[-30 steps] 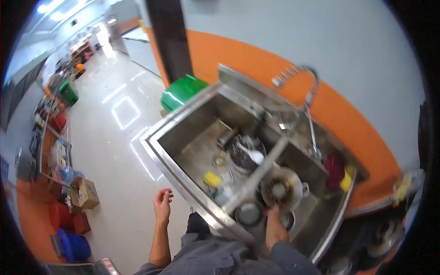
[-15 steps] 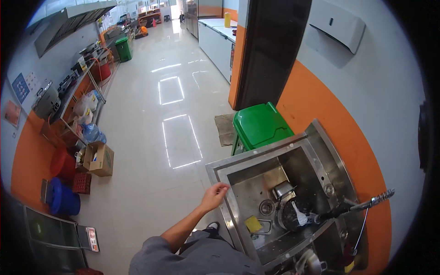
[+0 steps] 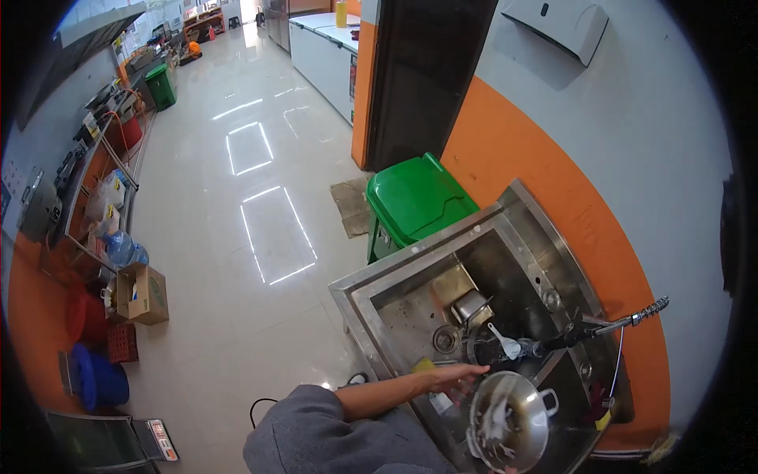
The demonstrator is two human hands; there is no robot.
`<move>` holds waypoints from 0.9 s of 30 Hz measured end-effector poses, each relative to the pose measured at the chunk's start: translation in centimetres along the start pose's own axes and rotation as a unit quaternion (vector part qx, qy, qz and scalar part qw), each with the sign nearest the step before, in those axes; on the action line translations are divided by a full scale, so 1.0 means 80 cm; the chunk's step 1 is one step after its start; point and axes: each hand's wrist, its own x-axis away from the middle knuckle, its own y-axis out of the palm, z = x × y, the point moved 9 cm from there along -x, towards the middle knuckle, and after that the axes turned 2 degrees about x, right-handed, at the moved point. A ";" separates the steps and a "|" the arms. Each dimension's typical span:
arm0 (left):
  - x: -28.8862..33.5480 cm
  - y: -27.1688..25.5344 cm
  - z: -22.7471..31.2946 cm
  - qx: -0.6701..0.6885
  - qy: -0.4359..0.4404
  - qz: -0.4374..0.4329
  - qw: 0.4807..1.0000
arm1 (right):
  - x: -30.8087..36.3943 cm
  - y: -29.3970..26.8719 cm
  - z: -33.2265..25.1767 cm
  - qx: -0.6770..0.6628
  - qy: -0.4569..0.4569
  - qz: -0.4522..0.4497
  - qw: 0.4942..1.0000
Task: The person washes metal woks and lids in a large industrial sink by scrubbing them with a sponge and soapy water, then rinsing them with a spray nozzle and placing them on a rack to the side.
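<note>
A silver metal pot point(image 3: 530, 419) with loop handles is raised over the near part of the sink point(image 3: 357, 294), its mouth tilted toward me. White streaky matter and brownish liquid show inside. Stretched out at the pot's far left rim, my left hand point(image 3: 456, 378) has its fingers apart; whether it touches the rim is unclear. Only a sliver of my right hand point(image 3: 505, 470) shows, at the pot's near edge at the bottom of the view, seemingly gripping it. A dark pan point(image 3: 480, 347) sits in the basin, with a white spoon point(image 3: 505, 341) above it beside the spray tap point(image 3: 564, 338).
A small metal container point(image 3: 470, 305) lies near the drain point(image 3: 446, 340). A yellow sponge point(image 3: 424, 365) is partly behind my left forearm. Beyond the sink stands a green lidded bin point(image 3: 422, 197). A paper dispenser point(image 3: 559, 28) hangs on the wall.
My left hand has moved from the sink's left edge to the right, over the basin. The pot has come up from the near basin and tilted. The view has shifted right.
</note>
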 end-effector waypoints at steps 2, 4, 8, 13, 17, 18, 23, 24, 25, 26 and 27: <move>0.004 0.005 0.004 0.070 0.026 -0.039 0.996 | -0.014 0.051 0.022 -0.066 0.038 -0.030 0.997; 0.029 -0.002 0.014 0.084 0.068 -0.028 0.994 | -0.030 0.094 0.040 -0.120 0.079 -0.069 0.987; 0.056 -0.055 0.030 0.144 0.193 0.035 0.970 | -0.045 0.167 0.066 -0.079 0.135 -0.228 0.961; 0.052 -0.126 0.007 0.109 0.183 0.141 0.967 | -0.143 0.197 0.008 0.125 -0.028 -0.155 0.980; 0.104 -0.127 0.045 0.097 0.272 0.235 0.928 | -0.257 0.266 -0.077 0.102 -0.221 -0.143 0.959; 0.102 -0.139 0.051 0.090 0.322 0.255 0.907 | -0.265 0.289 -0.087 0.106 -0.189 -0.168 0.962; 0.034 -0.208 0.020 0.094 0.289 0.278 0.912 | -0.289 0.374 -0.124 0.098 -0.159 -0.197 0.962; 0.037 -0.201 0.027 0.092 0.288 0.275 0.913 | -0.297 0.382 -0.120 0.070 -0.140 -0.215 0.964; 0.052 -0.191 0.028 0.116 0.257 0.306 0.909 | -0.303 0.386 -0.116 0.040 -0.121 -0.232 0.964; 0.063 -0.186 0.025 0.137 0.225 0.335 0.905 | -0.309 0.393 -0.114 -0.001 -0.126 -0.257 0.958; 0.064 -0.183 0.017 0.133 0.225 0.330 0.907 | -0.309 0.406 -0.117 -0.001 -0.159 -0.321 0.934</move>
